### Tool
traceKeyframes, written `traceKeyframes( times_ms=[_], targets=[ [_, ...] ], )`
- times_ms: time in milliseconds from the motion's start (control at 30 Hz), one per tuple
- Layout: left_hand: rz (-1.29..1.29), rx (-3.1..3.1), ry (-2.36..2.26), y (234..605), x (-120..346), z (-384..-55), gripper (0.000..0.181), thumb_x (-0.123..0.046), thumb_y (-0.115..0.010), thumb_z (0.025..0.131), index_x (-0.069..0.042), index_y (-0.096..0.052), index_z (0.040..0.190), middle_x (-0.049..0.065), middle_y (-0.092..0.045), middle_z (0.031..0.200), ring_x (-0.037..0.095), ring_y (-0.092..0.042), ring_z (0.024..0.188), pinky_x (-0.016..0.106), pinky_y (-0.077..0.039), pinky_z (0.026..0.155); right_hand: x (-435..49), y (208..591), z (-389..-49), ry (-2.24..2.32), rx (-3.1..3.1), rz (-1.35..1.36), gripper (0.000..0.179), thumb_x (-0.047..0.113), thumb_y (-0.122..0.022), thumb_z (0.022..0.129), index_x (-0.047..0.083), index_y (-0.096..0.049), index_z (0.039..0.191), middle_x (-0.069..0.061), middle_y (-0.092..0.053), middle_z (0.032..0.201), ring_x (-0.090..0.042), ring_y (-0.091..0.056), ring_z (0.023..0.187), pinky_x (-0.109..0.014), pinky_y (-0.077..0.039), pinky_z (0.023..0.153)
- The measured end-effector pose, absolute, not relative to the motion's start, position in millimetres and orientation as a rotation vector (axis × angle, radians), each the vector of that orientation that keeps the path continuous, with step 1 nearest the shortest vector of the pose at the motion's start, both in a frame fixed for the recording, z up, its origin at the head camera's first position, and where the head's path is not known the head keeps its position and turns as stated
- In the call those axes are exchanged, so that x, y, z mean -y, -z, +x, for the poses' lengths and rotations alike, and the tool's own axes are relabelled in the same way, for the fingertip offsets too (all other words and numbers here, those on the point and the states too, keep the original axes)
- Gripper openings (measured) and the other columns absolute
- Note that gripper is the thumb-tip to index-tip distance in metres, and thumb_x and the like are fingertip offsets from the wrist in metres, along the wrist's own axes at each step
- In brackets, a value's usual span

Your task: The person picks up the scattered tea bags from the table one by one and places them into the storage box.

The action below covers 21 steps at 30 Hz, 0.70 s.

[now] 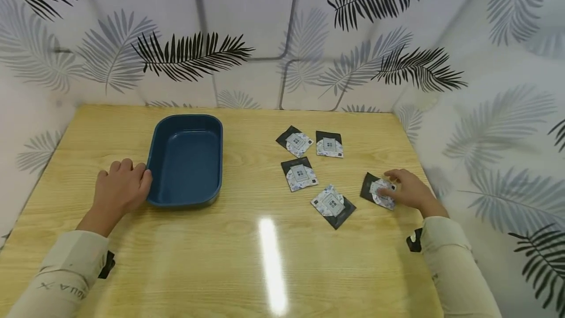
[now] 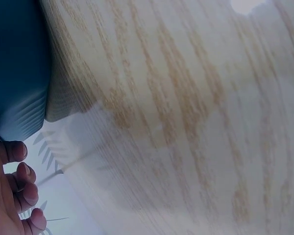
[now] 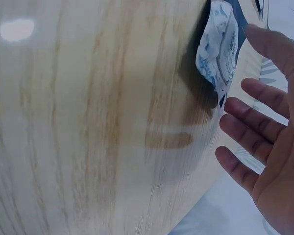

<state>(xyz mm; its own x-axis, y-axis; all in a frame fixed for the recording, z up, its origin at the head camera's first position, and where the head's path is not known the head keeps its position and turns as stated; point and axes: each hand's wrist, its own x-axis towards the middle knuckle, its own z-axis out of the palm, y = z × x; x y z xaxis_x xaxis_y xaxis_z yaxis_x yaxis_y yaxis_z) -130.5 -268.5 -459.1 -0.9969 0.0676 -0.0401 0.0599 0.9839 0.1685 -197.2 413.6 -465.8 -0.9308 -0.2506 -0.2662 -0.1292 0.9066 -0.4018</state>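
A dark blue rectangular tray (image 1: 187, 205) sits left of centre on the table. At its left side, my left hand (image 1: 123, 188) has bent fingers against the outer wall and the thumb at the rim, gripping the edge. In the left wrist view the fingers (image 2: 27, 193) curl just under the tray's rim; the thumb is hidden. My right hand (image 1: 410, 190) is over a black-and-white square sachet (image 1: 375, 189) at the right. Its thumb overlaps the sachet, while the other fingers are spread apart past its edge, as the right wrist view also shows.
Several similar sachets lie flat between tray and right hand: two at the back, one (image 1: 292, 141) beside another (image 1: 329, 144), and two nearer, one (image 1: 300, 173) behind the other (image 1: 333, 206). A leaf-patterned wall covering (image 1: 265, 23) borders the wooden table (image 1: 198, 259).
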Motion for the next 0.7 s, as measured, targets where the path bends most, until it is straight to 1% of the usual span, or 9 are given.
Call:
traceKeyframes(
  times_ms=[100,200,467,700],
  targets=[
    [0.102,-3.099,-0.262,462.0,269.9,-127.8,0.045,-0.032,-0.025,0.108,0.001,-0.054,0.119,0.030,-0.051,0.113,0.050,-0.047,0.105,0.061,-0.038,0.075,-412.3,466.9,-200.9,0.588,-2.760,-0.283,0.061,0.036,-0.063,0.097,-0.008,-0.051,0.138,-0.031,-0.059,0.125,-0.044,-0.058,0.111,-0.059,-0.047,0.093],
    [0.102,-3.107,-0.259,462.7,270.4,-127.4,0.043,-0.032,-0.025,0.108,0.000,-0.054,0.114,0.029,-0.051,0.111,0.049,-0.047,0.103,0.059,-0.038,0.073,-411.7,467.2,-203.0,0.606,-2.763,-0.261,0.057,0.034,-0.062,0.098,-0.007,-0.053,0.136,-0.030,-0.062,0.121,-0.041,-0.060,0.106,-0.057,-0.048,0.091],
    [0.092,-3.103,-0.230,457.4,274.3,-130.1,0.043,-0.031,-0.026,0.107,0.001,-0.054,0.112,0.029,-0.050,0.109,0.048,-0.047,0.102,0.060,-0.039,0.075,-407.4,466.4,-208.1,0.631,-2.745,-0.271,0.053,0.032,-0.068,0.094,-0.007,-0.058,0.129,-0.032,-0.063,0.120,-0.044,-0.061,0.108,-0.057,-0.049,0.091],
    [0.073,-3.096,-0.218,464.0,269.4,-127.4,0.044,-0.031,-0.027,0.106,0.002,-0.055,0.114,0.029,-0.051,0.110,0.048,-0.049,0.104,0.061,-0.040,0.077,-410.5,464.2,-207.7,0.721,-2.680,-0.297,0.048,0.021,-0.072,0.092,-0.007,-0.058,0.129,-0.028,-0.063,0.120,-0.038,-0.061,0.107,-0.053,-0.050,0.091]
  ],
)
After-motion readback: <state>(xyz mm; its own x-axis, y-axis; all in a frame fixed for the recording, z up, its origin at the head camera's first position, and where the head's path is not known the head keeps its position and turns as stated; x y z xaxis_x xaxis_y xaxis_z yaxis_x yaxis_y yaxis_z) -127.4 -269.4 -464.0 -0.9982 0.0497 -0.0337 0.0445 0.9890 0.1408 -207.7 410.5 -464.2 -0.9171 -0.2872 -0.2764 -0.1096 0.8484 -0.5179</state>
